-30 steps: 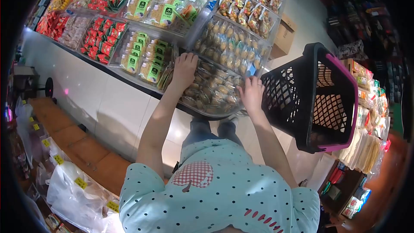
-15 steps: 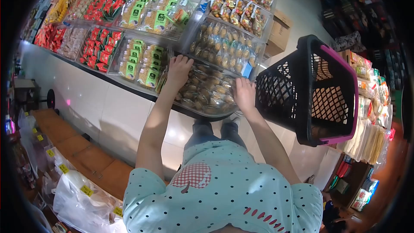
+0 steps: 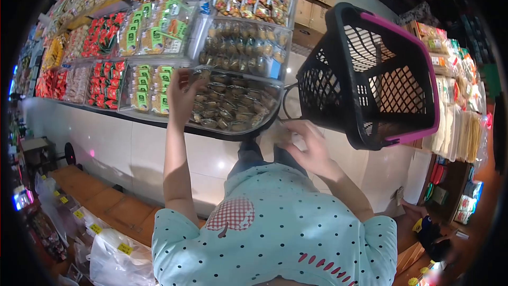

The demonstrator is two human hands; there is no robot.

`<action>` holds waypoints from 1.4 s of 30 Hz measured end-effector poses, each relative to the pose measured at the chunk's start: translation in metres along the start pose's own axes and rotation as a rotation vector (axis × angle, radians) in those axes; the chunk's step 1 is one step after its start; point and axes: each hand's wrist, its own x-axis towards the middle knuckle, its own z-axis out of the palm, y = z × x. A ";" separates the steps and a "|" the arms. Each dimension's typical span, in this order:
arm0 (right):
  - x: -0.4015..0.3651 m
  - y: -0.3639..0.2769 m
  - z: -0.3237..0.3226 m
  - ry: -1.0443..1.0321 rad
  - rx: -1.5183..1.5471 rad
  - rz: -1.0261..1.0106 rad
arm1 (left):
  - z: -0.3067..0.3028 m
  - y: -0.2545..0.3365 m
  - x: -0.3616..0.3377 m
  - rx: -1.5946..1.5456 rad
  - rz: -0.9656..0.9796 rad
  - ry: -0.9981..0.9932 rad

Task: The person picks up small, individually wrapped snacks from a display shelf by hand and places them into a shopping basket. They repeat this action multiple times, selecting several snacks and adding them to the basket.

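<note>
At far left I see clear plastic bags point(image 3: 114, 259) and a brown ledge point(image 3: 90, 185) below the floor strip. Above it, the desk point(image 3: 238, 136) carries red packets point(image 3: 106, 82) and green-labelled packs point(image 3: 140, 90). My whole view has swung since half a second ago, so these sit elsewhere in it.

My left hand point(image 3: 182, 95) has changed from lying flat over the tray's edge to standing raised with curled fingers at the back left corner. Something small may be at its fingertips; I can't tell whether they are closed on it. Just beside it, the brown packets point(image 3: 227, 103) lie heaped in the front tray point(image 3: 279, 92), with more packets point(image 3: 238, 45) in the tray behind.

My right hand point(image 3: 312, 151) has left the tray's right edge and is now off its front right corner, above the floor and the wearer's legs, well apart from the left. A pale blur point(image 3: 275, 133) shows at its fingertips; motion hides whether it is gripped.

To the right, the black basket point(image 3: 320, 85) with a purple handle point(image 3: 431, 74) stands close by the tray, crowding the right hand's side. Beyond it are shelved goods point(image 3: 455, 106) and, lower, another person point(image 3: 434, 233).
</note>
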 end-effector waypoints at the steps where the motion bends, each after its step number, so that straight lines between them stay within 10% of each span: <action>1: -0.005 -0.005 -0.017 0.029 -0.048 -0.073 | 0.004 0.006 0.000 0.011 0.018 -0.018; 12: -0.047 0.022 -0.220 0.403 -0.263 -0.184 | 0.105 0.122 -0.015 -0.187 0.278 -0.070; 21: 0.042 0.135 -0.336 -0.002 -0.432 0.001 | 0.249 0.220 -0.009 0.083 0.616 -0.286; 27: 0.093 0.297 -0.298 -0.659 -0.865 -0.106 | 0.375 0.244 0.004 0.589 0.914 -0.782; 30: 0.100 0.388 -0.243 -1.018 -1.008 -0.136 | 0.442 0.234 -0.001 1.054 0.743 -1.174; 35: 0.241 0.413 -0.082 -0.934 -0.809 -0.015 | 0.549 0.134 -0.025 1.489 0.721 -1.544; 42: 0.153 0.454 -0.083 -0.857 -0.527 -0.031 | 0.615 0.000 -0.022 1.633 0.434 -1.564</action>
